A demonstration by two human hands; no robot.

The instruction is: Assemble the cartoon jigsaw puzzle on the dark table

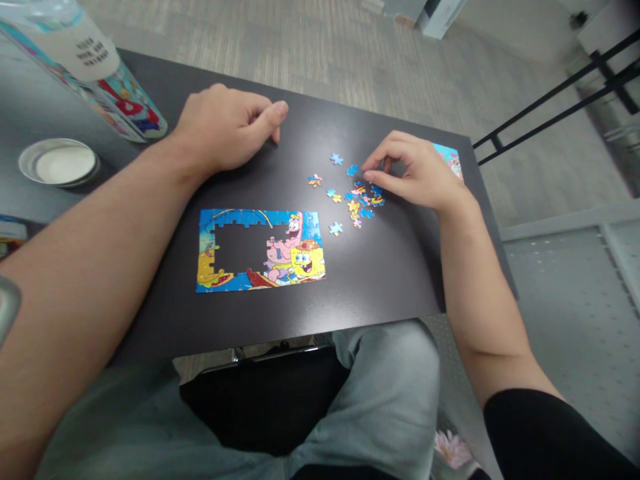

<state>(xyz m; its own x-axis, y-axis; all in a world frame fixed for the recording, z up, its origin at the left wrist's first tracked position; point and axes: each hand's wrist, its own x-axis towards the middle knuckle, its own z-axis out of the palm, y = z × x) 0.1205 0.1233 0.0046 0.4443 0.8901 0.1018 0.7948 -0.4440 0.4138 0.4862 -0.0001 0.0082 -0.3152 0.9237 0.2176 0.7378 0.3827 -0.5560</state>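
My left hand point(227, 127) rests on the dark table in a loose fist, thumb along the curled fingers, with nothing seen in it. Below it lies a partly assembled cartoon jigsaw puzzle point(307, 260), its frame and right side joined around a bare gap. My right hand point(407, 167) is at the edge of a small pile of loose puzzle pieces point(355, 207). Its thumb and index fingertips are close together in a pinch; whether a piece is between them is hidden. A blue puzzle piece point(353, 171) lies just left of those fingertips. Several other pieces are scattered around the pile.
Partly behind my right wrist lies a colourful printed card or sheet point(450, 160). A tall printed container point(95, 73) lies or stands at the upper left, near a round lid point(60, 163). The dark table point(280, 317) ends just above my legs. Black metal bars point(550, 100) run at the right.
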